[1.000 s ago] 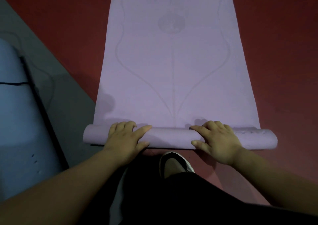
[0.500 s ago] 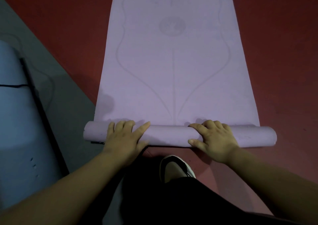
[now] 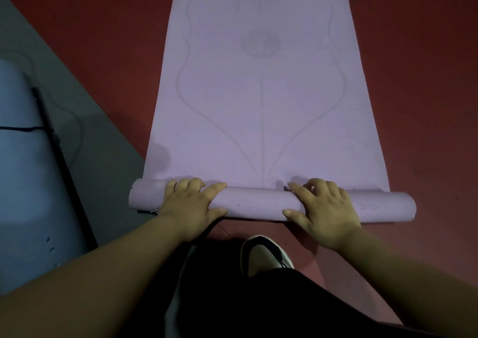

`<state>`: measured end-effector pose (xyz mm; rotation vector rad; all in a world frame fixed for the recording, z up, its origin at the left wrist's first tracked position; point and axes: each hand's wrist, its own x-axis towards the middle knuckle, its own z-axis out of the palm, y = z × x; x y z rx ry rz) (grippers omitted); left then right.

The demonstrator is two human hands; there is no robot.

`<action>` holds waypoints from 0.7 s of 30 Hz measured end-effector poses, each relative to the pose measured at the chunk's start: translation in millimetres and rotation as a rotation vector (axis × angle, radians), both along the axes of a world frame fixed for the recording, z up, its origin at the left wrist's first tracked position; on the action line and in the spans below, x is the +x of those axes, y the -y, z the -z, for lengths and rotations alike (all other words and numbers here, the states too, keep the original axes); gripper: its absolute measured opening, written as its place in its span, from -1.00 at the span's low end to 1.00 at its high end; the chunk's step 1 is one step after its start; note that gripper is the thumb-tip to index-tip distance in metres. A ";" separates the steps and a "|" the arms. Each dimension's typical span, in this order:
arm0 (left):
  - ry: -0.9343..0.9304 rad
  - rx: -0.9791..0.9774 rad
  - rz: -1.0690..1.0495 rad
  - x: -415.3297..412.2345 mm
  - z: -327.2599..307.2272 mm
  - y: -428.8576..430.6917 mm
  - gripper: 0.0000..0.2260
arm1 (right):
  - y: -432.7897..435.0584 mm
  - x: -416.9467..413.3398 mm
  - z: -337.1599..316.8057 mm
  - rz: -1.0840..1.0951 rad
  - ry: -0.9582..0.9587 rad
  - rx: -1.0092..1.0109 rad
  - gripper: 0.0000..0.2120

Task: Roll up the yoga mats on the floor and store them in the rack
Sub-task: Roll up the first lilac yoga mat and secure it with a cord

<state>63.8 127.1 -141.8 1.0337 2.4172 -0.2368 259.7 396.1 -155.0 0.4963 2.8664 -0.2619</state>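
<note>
Head view: purple yoga mat (image 3: 261, 110) partly rolled on red floor (image 3: 413, 79).
Roll (image 3: 256, 203): at the mat's near edge.
Left hand (image 3: 192, 203): fingers curled over the roll.
Right hand (image 3: 326, 208): likewise.
Room: flat mat beyond the roll; grey mat (image 3: 85, 136) beside its left edge.

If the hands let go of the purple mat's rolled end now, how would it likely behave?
The roll is thin, only a few turns, so it would probably spring open. The purple mat lies flat on the floor, suggesting floppy foam. Both hands, left hand and right hand, press it, hinting it needs holding.
</note>
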 end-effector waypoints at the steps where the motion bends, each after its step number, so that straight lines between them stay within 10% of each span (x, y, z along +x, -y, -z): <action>1: 0.012 -0.001 0.001 -2.8 -1.1 -1.6 -0.21 | 4.5 5.4 2.4 0.013 -0.057 0.022 -0.35; 21: -0.037 0.036 -0.026 -1.1 3.1 -5.6 -0.18 | -16.1 -21.3 -10.2 -0.057 0.147 -0.011 -0.26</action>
